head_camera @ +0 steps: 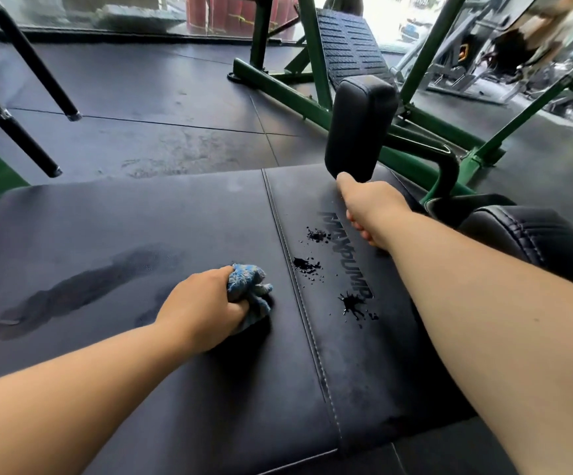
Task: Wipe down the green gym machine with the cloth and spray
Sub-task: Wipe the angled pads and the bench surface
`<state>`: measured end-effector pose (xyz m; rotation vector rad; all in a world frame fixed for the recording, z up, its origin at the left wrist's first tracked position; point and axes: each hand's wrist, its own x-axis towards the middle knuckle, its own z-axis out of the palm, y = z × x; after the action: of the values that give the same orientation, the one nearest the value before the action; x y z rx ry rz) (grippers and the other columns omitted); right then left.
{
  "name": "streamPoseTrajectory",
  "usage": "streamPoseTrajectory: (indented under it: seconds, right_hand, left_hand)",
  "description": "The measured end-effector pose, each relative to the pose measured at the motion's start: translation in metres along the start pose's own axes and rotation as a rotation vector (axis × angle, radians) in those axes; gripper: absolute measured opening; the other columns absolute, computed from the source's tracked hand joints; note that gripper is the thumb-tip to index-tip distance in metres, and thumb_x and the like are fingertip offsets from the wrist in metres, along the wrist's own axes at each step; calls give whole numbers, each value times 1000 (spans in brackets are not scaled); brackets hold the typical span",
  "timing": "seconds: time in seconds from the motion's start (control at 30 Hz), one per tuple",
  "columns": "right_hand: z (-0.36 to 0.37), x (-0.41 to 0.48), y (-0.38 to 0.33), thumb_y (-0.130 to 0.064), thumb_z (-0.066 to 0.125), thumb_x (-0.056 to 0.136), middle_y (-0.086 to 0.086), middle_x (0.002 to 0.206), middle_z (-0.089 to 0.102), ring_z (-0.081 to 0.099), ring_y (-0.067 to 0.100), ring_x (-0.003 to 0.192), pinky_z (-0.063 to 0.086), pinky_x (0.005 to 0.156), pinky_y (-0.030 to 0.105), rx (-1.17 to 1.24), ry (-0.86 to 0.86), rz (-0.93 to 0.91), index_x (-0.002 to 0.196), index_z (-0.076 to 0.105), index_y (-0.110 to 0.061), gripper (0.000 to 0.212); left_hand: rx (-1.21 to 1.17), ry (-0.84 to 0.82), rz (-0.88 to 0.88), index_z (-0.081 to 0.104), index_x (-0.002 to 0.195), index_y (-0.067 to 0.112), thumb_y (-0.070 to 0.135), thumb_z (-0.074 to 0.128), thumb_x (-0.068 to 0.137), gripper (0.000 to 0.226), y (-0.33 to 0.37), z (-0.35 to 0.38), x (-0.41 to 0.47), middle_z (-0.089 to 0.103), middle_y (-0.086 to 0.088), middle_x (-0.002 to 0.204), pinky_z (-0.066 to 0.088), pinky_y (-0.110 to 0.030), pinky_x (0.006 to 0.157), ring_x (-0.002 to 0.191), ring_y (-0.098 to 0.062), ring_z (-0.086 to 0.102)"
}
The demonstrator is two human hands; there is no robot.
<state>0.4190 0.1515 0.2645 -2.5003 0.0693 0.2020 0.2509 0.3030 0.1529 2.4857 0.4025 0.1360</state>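
The green gym machine (280, 85) has a wide black padded bench (141, 221) that fills the foreground. My left hand (206, 308) grips a crumpled blue cloth (249, 286) and presses it on the pad just left of the stitched seam. A wet streak (83, 289) runs across the pad to the left of that hand. Dark liquid splats (350, 303) lie on the right panel by the printed logo. My right hand (370, 207) hovers over that panel with fingers curled under, its thumb near an upright black roller pad (360, 128). No spray bottle shows; what the hand holds is hidden.
Green frame bars (425, 46) and a ribbed black footplate (350, 42) stand beyond the bench. Black handle bars (28, 145) slant in at the left. Another black padded seat (531, 234) sits at the right. Dark rubber floor tiles (175, 97) surround the machine.
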Motion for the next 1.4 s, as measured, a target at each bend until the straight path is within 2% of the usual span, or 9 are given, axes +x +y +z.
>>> streamPoseTrajectory:
  seconds: [0.2,0.3,0.47,0.6,0.73,0.9,1.0,1.17,1.4]
  right_hand:
    - [5,23,-9,-80,34,66,7,78,64,54,26,64,48,70,35,-5,4,-13,81,58,-16,69]
    - [13,36,-13,-81,27,49,11,93,63,51,27,76,49,78,42,13,40,-56,86,56,-22,75]
    - [17,44,-30,-69,40,78,1,58,57,49,23,52,40,57,26,74,-13,-84,71,56,-14,57]
    - [23,57,-42,-76,29,53,8,84,59,51,25,73,45,73,36,127,43,-135,82,57,-17,71]
    - [25,62,-37,-64,42,82,2,57,55,46,21,47,41,52,24,119,-30,-44,67,57,-11,57]
    - [32,66,-27,-75,31,57,11,90,69,56,26,75,55,83,43,106,60,-78,79,59,-17,68]
    - [31,62,-19,-70,39,74,5,67,63,55,25,62,54,63,32,145,14,-15,72,60,-13,61]
    - [32,47,-10,-75,24,55,16,104,69,66,36,92,54,84,42,133,138,-89,102,69,-9,92]
    - [34,9,28,-76,31,71,17,98,67,62,33,87,51,82,35,-3,65,-90,92,65,-3,84]
  left_hand:
    - [110,217,151,55,80,23,40,47,66,24,-7,0,23,68,0,85,39,-31,75,91,-29,60]
    - [118,201,152,59,84,19,39,46,66,30,-3,2,33,68,-1,88,39,-32,74,91,-29,59]
    - [295,65,205,49,103,26,39,52,86,22,4,12,44,62,7,109,42,-30,73,102,-22,58]
    - [324,43,183,42,94,26,40,48,87,17,9,13,50,60,7,108,38,-29,68,100,-21,58]
    - [315,38,156,33,83,25,41,48,86,22,12,11,52,61,5,103,33,-28,65,95,-22,57]
    - [292,51,140,35,84,27,43,50,85,21,11,9,54,63,5,104,34,-29,66,98,-22,58]
    - [284,59,145,37,87,28,42,50,86,19,10,8,53,63,6,107,31,-28,66,100,-22,57]
    - [183,63,146,47,92,26,37,55,85,15,8,6,49,65,4,106,34,-29,68,98,-24,57]
    - [7,135,109,62,104,25,29,59,81,24,3,3,31,70,2,101,48,-33,76,96,-27,61]
